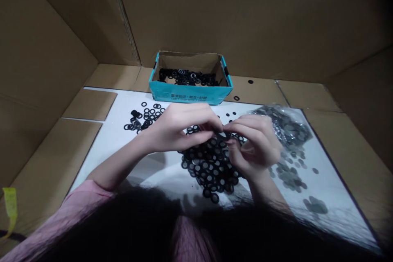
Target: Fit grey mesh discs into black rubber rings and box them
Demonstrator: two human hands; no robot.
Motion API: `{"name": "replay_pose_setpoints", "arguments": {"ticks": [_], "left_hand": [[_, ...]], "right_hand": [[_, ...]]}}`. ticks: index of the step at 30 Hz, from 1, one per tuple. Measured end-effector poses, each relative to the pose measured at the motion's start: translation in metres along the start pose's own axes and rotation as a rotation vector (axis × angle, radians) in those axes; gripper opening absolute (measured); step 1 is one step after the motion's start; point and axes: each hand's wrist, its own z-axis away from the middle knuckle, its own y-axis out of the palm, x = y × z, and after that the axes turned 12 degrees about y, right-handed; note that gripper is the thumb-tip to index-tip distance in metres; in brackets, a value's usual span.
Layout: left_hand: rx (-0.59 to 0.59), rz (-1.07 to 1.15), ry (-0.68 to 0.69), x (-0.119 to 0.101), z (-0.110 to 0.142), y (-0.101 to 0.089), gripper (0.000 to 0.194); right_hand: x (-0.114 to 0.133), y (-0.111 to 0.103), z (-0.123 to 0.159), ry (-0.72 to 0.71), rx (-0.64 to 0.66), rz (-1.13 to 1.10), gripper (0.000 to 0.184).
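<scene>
Over the white board, my left hand (187, 123) and my right hand (256, 141) meet fingertip to fingertip. Both pinch one small black ring (225, 135), which looks tilted and has a pale centre. Its finer detail is hidden by the fingers. Under my hands spreads a heap of black rings with pale grey centres (211, 168). Left of my left hand lie loose black rings with open middles (146, 114). To the right of my right hand are scattered thin grey discs (288, 176), near a clear plastic bag (282, 125) full of similar discs.
A blue-fronted cardboard box (192, 93) holding many black rings stands behind my hands. Tall cardboard walls (233, 20) enclose the back and sides. A few stray rings (236, 98) lie right of the box. A yellow strip (10, 208) hangs at the far left.
</scene>
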Motion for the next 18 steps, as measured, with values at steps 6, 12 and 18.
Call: {"name": "replay_pose_setpoints", "arguments": {"ticks": [6, 12, 18], "left_hand": [[0.016, -0.079, 0.068, -0.001, 0.000, 0.002, 0.005], [0.058, -0.107, 0.057, -0.001, 0.003, 0.005, 0.006], [-0.037, -0.139, 0.174, -0.001, 0.001, 0.013, 0.018]], "right_hand": [[0.003, -0.002, -0.004, -0.127, -0.028, 0.147, 0.008], [-0.001, -0.004, 0.000, -0.209, -0.077, 0.187, 0.009], [-0.001, -0.018, 0.004, -0.290, -0.040, 0.258, 0.026]]}}
